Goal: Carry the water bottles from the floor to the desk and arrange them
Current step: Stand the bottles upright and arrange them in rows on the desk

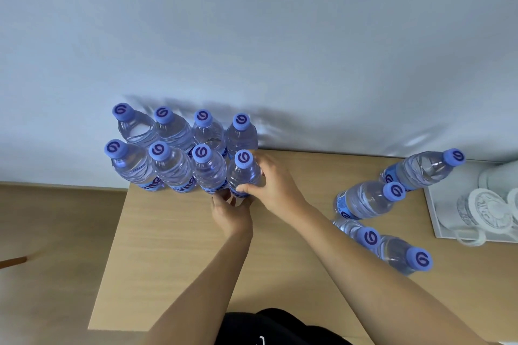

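Clear water bottles with blue caps stand in two rows at the desk's (173,246) back left corner, against the wall. The front row's rightmost bottle (243,171) is held by both hands. My right hand (269,185) wraps round its right side, thumb across the front. My left hand (231,210) grips its base from the front. The neighbouring bottle (208,171) touches it on the left. Several more bottles stand loosely at the right, among them one (367,199) and another near the front (403,256).
A white tray (437,221) with glass cups and lids sits at the desk's right end. The wall runs right behind the bottle rows. Wooden floor (56,232) lies left of the desk, with a wooden stick end (14,260) at the far left.
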Demonstrator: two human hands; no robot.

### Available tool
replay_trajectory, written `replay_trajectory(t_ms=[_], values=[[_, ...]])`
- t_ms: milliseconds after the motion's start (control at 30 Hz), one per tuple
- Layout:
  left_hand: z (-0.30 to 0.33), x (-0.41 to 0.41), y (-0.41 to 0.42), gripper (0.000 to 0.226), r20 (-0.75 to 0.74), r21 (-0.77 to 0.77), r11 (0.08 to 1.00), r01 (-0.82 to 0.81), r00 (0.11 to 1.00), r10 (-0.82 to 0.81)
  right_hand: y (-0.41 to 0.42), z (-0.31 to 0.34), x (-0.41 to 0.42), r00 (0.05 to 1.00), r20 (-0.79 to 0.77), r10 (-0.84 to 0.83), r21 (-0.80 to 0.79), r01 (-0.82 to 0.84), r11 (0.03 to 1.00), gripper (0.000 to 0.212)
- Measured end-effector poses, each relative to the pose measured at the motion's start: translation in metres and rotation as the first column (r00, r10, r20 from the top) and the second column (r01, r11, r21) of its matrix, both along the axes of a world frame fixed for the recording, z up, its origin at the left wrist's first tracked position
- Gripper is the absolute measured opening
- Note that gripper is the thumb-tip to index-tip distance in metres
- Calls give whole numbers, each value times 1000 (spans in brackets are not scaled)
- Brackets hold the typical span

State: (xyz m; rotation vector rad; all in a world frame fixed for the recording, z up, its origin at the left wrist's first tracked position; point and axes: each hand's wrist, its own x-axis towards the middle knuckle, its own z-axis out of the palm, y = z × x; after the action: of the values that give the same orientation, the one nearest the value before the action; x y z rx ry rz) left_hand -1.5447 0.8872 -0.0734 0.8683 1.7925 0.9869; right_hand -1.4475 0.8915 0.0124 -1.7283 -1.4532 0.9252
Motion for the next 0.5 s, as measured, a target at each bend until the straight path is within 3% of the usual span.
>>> replay_trajectory(t_ms=[267,400,500], values=[[2,6,5,52,15,-17,1000,-13,1000,14,3,-4,5,997,77,1,19,-3,1000,66],[6,2,1,57,28,-4,998,70,997,-70,2,-4,4,998,66,1,16,-2,1000,71],[9,-8,-4,60,25,3,985,173,985,-173,0,-2,4,999,42,-2,-32,4,999,88]])
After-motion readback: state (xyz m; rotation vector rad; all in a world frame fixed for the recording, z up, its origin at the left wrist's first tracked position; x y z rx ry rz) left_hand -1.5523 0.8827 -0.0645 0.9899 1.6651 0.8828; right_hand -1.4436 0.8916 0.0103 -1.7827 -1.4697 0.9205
